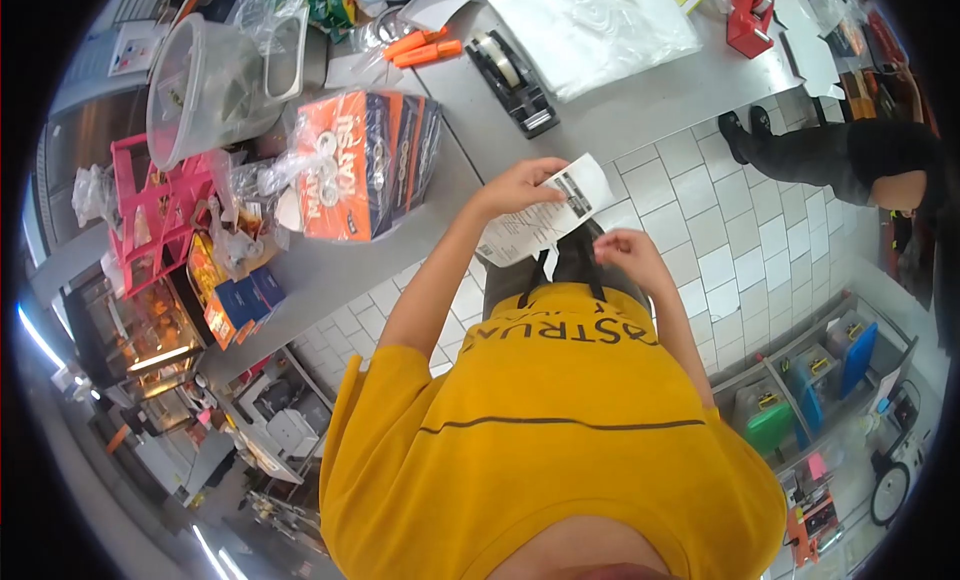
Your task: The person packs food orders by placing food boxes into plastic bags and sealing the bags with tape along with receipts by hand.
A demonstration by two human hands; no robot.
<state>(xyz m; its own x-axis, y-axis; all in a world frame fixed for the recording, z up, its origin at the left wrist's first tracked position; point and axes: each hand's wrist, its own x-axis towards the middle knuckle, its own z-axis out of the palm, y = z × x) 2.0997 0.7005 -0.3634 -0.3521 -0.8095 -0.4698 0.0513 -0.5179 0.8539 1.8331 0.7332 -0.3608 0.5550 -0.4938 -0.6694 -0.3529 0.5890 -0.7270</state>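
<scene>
My left hand (522, 187) is closed on a long printed receipt (540, 220), its thumb across the front and its upper end curling. The receipt hangs just in front of my waist, past the edge of the metal counter. My right hand (628, 255) is beside the receipt's lower right side, fingers pinched together near a slim dark object. What that object is, and whether the fingers grip it, is too small to tell. Closest to my left hand on the counter is a black tape dispenser (512, 84). Left of my forearm stands a wrapped stack of orange and dark blue printed boxes (360, 165).
On the metal counter (440, 110) lie orange markers (425, 52), a stack of clear plastic bags (600, 30) and a red tape dispenser (750, 18). A clear tub (195, 90) and pink basket (150, 215) are at left. Another person's leg (810, 160) is at right, over the tiled floor.
</scene>
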